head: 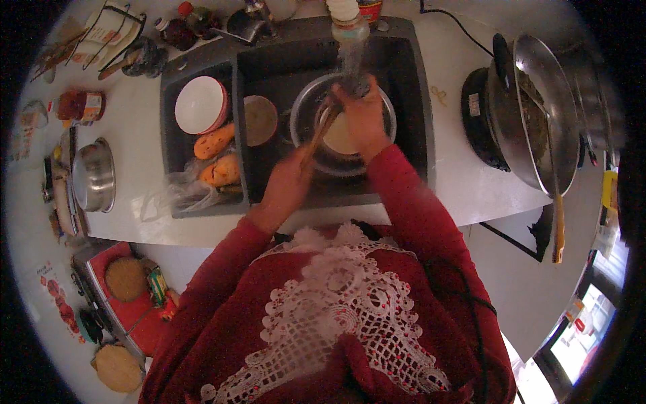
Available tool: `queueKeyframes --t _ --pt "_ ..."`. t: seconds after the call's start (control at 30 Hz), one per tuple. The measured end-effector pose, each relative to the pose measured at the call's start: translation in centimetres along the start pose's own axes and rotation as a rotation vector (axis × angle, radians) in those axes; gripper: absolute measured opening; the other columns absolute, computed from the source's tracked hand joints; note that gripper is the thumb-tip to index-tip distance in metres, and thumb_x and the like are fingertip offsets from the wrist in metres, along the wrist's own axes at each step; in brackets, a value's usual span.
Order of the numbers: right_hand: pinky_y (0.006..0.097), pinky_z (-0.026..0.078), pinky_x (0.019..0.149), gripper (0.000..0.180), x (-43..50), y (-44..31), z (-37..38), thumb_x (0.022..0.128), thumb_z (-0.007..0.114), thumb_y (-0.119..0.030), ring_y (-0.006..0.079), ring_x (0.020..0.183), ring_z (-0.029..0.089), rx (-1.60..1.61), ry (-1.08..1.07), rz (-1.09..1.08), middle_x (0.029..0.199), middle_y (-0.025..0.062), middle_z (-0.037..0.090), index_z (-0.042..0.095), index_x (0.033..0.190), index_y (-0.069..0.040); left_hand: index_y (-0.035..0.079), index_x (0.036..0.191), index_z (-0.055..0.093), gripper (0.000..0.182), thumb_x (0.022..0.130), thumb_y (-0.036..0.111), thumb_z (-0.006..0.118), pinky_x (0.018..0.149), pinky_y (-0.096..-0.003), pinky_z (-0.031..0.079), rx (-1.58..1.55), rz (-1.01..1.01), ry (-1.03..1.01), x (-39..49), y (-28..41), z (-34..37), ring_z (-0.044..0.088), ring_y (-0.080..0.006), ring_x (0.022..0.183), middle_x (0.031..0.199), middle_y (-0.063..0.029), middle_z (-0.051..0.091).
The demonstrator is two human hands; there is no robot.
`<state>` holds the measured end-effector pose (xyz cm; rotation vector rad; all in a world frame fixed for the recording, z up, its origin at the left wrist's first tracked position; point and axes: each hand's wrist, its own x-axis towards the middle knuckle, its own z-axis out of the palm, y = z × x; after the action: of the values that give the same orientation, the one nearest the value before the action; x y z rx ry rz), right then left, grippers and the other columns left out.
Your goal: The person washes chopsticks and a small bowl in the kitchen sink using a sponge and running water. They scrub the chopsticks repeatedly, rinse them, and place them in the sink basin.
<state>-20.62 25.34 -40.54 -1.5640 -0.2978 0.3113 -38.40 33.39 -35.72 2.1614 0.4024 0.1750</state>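
Observation:
My left hand (286, 182) is closed around thin wooden sticks (323, 129) that look like chopsticks, slanting up and right over a metal basin (301, 107). Under the water running from the tap (350, 28), my right hand (366, 121) meets the upper ends of the sticks. Blur and water hide whether its fingers grip them. Below both hands, the basin sits in the right bowl of a dark double sink (335, 199). Inside it lies a pale round bowl (339, 137), partly covered by my right hand. Another bowl (260, 121) stands left of the basin.
In the left sink compartment are stacked white bowls (199, 105), orange sweet potatoes (222, 169) and a clear plastic bag (192, 189). A large wok (540, 126) with a long-handled spatula (557, 222) stands right on a black cooker (479, 121). A metal pot (95, 174) is at left.

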Motion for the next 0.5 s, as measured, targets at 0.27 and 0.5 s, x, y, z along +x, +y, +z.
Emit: queueKeyframes --t 0.27,0.5 --pt "0.0345 0.049 0.086 0.036 2.0 -2.2 -5.0 0.083 0.071 -0.011 0.0233 0.096 0.061 0.648 0.284 0.183 0.108 0.0085 0.063 0.057 0.117 -0.007 0.009 0.125 0.056 0.035 0.093 0.022 0.056 0.069 -0.0437 0.050 0.039 -0.156 -0.058 0.6 -0.3 -1.3 0.063 -0.0398 0.078 0.086 -0.0227 0.064" --pt "0.0345 0.050 0.081 0.040 -0.9 -0.8 -0.6 0.081 0.073 -0.013 0.0231 0.091 0.062 -0.234 0.098 -0.217 0.103 0.0089 0.064 0.054 0.115 -0.004 0.012 0.126 0.056 0.037 0.090 0.019 0.059 0.066 -0.0433 0.051 0.122 -0.015 0.020 1.4 -0.5 -0.6 0.063 -0.0390 0.077 0.087 -0.0221 0.065"
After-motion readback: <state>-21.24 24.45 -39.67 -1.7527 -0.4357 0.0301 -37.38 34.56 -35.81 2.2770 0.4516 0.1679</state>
